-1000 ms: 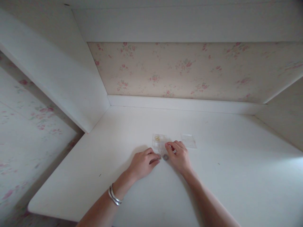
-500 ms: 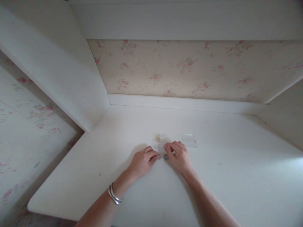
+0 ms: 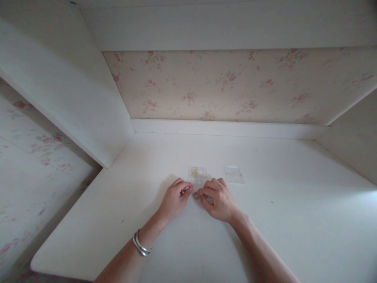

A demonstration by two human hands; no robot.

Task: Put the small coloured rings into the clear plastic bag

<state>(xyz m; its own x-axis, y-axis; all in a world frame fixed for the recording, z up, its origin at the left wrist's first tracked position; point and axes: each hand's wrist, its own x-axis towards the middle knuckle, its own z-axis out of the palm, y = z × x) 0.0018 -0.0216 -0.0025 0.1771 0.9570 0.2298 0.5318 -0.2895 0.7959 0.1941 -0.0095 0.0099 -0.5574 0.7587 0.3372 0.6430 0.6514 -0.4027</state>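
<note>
My left hand [image 3: 176, 198], with two silver bangles [image 3: 141, 243] on its wrist, is closed in a pinch; whatever its fingertips may hold is too small to make out. My right hand [image 3: 218, 199] is also pinched, its fingertips at a small round ring-like piece [image 3: 195, 195] between the hands. Under the curled right fingers a greyish piece [image 3: 209, 199] partly shows. Just beyond the fingertips lies a clear plastic case [image 3: 202, 170], flat on the white tabletop, with a small gold-coloured item [image 3: 194, 172] in its far left part. The right hand covers the case's near right corner.
A clear flat plastic piece [image 3: 234, 174], like a lid, lies right of the case. White panels enclose the tabletop [image 3: 282, 236] at left, back and right. A thin dark speck [image 3: 123, 221] lies left of my left arm. Floral wallpaper [image 3: 229, 84] covers the back wall.
My right hand has come nearer and left, its fingertips now at the ring-like piece that was at my left fingertips. My left hand has shifted slightly left and away from me.
</note>
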